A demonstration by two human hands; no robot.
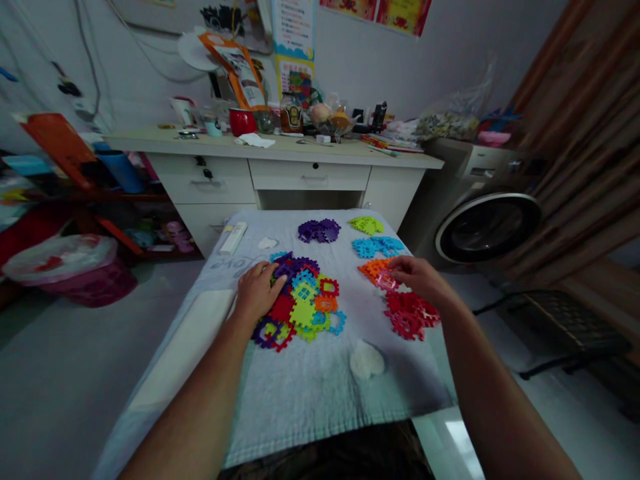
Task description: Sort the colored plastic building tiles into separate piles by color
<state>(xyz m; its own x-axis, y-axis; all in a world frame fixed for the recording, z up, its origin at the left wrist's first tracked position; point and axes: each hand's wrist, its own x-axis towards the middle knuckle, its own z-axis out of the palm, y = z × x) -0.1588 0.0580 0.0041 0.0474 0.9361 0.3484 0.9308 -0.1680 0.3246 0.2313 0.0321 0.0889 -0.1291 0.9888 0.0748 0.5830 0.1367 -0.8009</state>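
A mixed heap of coloured plastic puzzle tiles (305, 307) lies in the middle of a small table covered with a pale cloth (310, 387). My left hand (257, 290) rests on the heap's left side, fingers curled over the tiles. My right hand (417, 277) pinches a pink tile (386, 281) between the orange pile (374, 268) and the red pile (410, 315). Sorted piles of purple tiles (319, 231), green tiles (367, 225) and blue tiles (376, 247) lie at the far end.
A white lump (367, 360) lies on the cloth near me, a white tube (233, 238) at the far left. Behind stands a cluttered white desk (280, 167), a washing machine (483, 213) to the right, a dark chair (570, 327) and a pink bin (75, 270) on the left.
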